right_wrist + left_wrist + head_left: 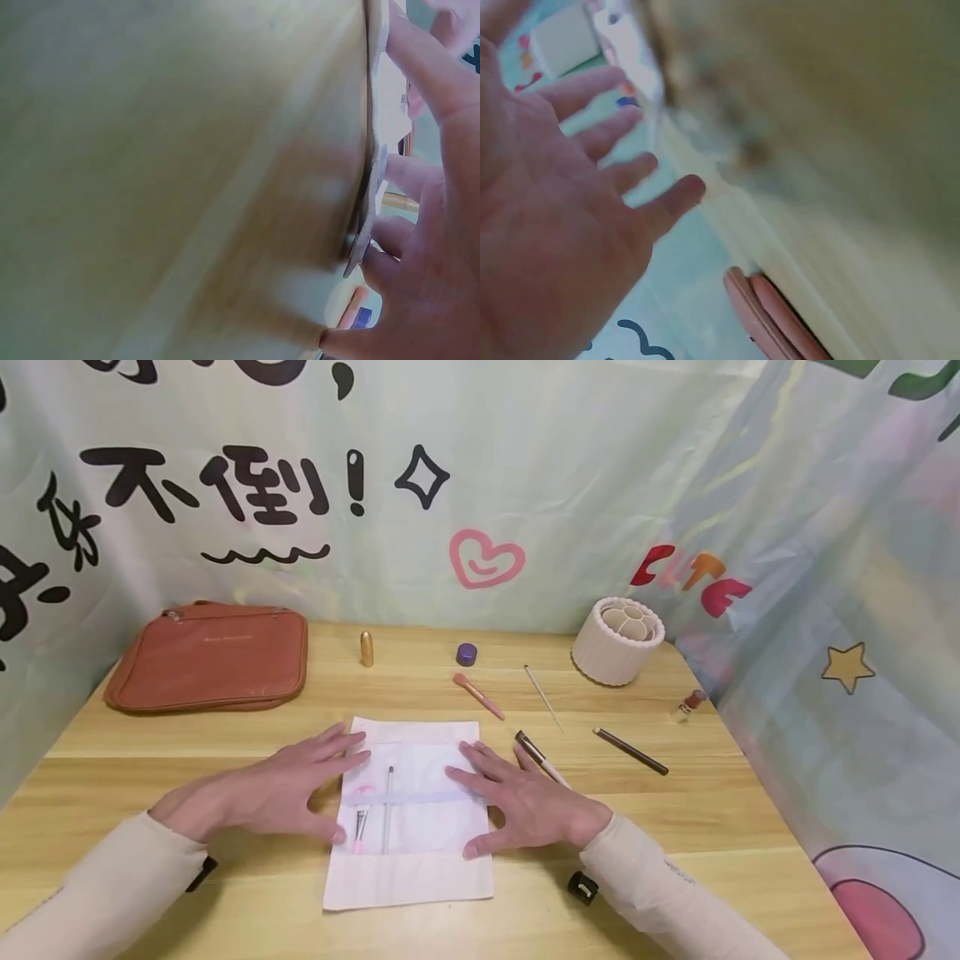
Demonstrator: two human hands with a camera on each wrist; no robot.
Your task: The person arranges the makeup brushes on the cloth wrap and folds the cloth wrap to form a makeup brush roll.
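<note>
Head view: left hand (277, 783) and right hand (527, 802), fingers (480, 783) spread, overlap the side edges, probably best for gripping, of a likely light, floppy cloth (420, 883) mid-bench (262, 918).

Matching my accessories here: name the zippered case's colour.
Reddish brown; the case shows best from the head.

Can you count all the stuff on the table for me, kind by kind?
Brushes: 6
Pale cloth: 1
Brown bag: 1
Ribbed pink cup: 1
Purple pot: 1
Gold tube: 1
Red-brown capped tube: 1
Total: 12
</note>
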